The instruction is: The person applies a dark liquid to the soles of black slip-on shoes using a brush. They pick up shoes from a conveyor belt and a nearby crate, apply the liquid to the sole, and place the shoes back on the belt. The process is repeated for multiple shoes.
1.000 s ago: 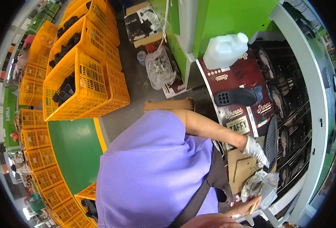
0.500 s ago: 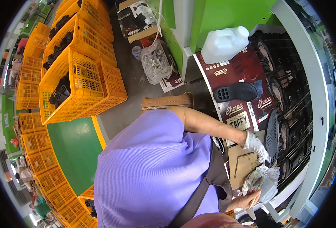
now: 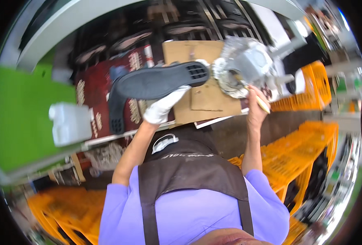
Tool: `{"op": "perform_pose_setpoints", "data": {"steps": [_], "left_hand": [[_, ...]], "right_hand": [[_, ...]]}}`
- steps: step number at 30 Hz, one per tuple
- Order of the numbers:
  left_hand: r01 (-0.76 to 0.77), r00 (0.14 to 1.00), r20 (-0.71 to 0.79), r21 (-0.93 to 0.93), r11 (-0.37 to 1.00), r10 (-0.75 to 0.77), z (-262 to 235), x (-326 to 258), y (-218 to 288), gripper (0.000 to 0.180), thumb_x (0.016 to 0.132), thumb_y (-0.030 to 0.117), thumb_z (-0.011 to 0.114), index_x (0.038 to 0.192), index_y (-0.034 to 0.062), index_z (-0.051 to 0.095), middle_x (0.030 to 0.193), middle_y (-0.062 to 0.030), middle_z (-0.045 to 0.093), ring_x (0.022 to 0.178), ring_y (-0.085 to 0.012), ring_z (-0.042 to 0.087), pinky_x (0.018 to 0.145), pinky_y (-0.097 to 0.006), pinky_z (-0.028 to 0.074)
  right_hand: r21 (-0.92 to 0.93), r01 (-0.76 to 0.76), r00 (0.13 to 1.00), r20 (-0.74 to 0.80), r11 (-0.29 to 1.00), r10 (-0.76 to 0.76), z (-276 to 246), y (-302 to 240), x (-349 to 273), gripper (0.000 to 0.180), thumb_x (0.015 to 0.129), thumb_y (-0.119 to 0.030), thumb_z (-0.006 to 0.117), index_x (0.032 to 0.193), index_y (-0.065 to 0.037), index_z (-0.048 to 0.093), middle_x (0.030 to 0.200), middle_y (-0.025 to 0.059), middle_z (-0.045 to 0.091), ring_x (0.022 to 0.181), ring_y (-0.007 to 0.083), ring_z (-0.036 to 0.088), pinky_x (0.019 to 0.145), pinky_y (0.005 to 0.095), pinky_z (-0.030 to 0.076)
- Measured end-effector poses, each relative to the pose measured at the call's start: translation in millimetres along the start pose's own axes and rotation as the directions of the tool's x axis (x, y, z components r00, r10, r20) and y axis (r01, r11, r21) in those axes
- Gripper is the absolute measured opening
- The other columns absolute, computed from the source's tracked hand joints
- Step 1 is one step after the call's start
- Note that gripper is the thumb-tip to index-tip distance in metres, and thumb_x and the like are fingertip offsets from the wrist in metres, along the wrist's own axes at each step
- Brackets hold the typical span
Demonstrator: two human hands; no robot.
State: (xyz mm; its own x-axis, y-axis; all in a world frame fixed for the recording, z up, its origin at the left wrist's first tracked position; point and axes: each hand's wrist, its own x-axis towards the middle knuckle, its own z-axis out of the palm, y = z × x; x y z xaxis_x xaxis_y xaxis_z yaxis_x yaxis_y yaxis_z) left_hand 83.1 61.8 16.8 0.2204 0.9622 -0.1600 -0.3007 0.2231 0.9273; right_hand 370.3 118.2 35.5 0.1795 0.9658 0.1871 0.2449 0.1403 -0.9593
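Note:
A dark rubber shoe sole [image 3: 160, 83] is in my left hand [image 3: 164, 107], which wears a white glove. The sole is raised over the table, its gridded heel pointing right toward the cardboard. My bare right hand [image 3: 257, 107] grips a brush [image 3: 264, 106] by its pale yellow handle. The brush's bristle end reaches into a bowl [image 3: 226, 87] wrapped in crinkled plastic; its contents are too blurred to make out. Partly behind the held sole lies a second dark sole [image 3: 116, 112] on the maroon printed board [image 3: 85, 83].
Flat brown cardboard [image 3: 221, 102] lies under the work area. A translucent container [image 3: 256, 61] stands behind the bowl, and a white plastic jug [image 3: 71, 124] sits at the left. Beyond the table is a dark rack [image 3: 181, 24] with shoe parts. Orange crates [image 3: 287, 163] stand behind on the right.
The view has swung round to face the table. My left hand, earlier reaching to a sole at the table's far edge, now holds a sole up. The brush has moved to the bowl.

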Motion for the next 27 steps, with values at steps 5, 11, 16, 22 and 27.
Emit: {"op": "perform_pose_setpoints", "data": {"steps": [5, 11, 16, 22, 27], "left_hand": [[-0.237, 0.967, -0.187, -0.422, 0.875, 0.172, -4, 32, -30, 0.041, 0.096, 0.018, 0.037, 0.133, 0.0021, 0.039, 0.140, -0.0143, 0.038, 0.126, -0.0267, 0.038, 0.108, -0.042, 0.027], [-0.346, 0.931, -0.291, -0.510, 0.788, 0.221, -1, 42, -35, 0.051, 0.085, -0.005, 0.054, 0.132, 0.0080, 0.040, 0.133, -0.0105, 0.047, 0.115, -0.0202, 0.051, 0.090, -0.030, 0.048], [-0.359, 0.900, -0.358, -0.282, 0.890, 0.249, 5, 39, -33, 0.053, 0.084, -0.005, 0.056, 0.132, 0.0100, 0.040, 0.131, -0.0089, 0.049, 0.110, -0.0168, 0.055, 0.082, -0.025, 0.050], [-0.291, 0.933, -0.357, -0.663, 0.689, 0.050, 12, 45, -17, 0.052, 0.084, -0.005, 0.056, 0.132, 0.0096, 0.041, 0.130, -0.0087, 0.049, 0.108, -0.0164, 0.055, 0.080, -0.025, 0.051], [-0.377, 0.880, -0.330, -0.050, 0.925, 0.341, 11, 49, -26, 0.044, 0.088, -0.005, 0.050, 0.130, 0.0022, 0.041, 0.130, -0.0101, 0.049, 0.107, -0.0203, 0.056, 0.083, -0.029, 0.052]], "right_hand": [[0.009, 0.053, 0.998, 0.019, 0.999, -0.053, 3, -1, 7, 0.014, 0.082, -0.007, 0.067, 0.093, 0.001, 0.068, 0.085, 0.0056, 0.066, 0.075, 0.0090, 0.059, 0.067, 0.0219, 0.046], [0.054, 0.040, 0.999, 0.015, 0.998, -0.041, 10, 14, 9, 0.015, 0.081, -0.011, 0.069, 0.092, 0.000, 0.068, 0.081, 0.0047, 0.067, 0.072, 0.0077, 0.058, 0.064, 0.0213, 0.046], [-0.033, -0.058, 0.998, 0.038, 0.998, 0.059, 4, 7, 2, 0.015, 0.081, -0.014, 0.070, 0.089, 0.000, 0.069, 0.076, 0.0029, 0.066, 0.068, 0.0069, 0.058, 0.061, 0.0211, 0.046], [0.100, -0.008, 1.000, -0.001, 0.995, 0.008, -2, 9, 0, 0.017, 0.082, -0.015, 0.069, 0.090, -0.001, 0.069, 0.076, 0.0026, 0.066, 0.067, 0.0063, 0.057, 0.060, 0.0208, 0.045], [0.172, -0.077, 0.997, 0.031, 0.982, 0.072, -2, 7, 3, 0.019, 0.083, -0.016, 0.069, 0.094, -0.001, 0.068, 0.079, 0.0023, 0.065, 0.066, 0.0059, 0.056, 0.058, 0.0199, 0.045]]}}
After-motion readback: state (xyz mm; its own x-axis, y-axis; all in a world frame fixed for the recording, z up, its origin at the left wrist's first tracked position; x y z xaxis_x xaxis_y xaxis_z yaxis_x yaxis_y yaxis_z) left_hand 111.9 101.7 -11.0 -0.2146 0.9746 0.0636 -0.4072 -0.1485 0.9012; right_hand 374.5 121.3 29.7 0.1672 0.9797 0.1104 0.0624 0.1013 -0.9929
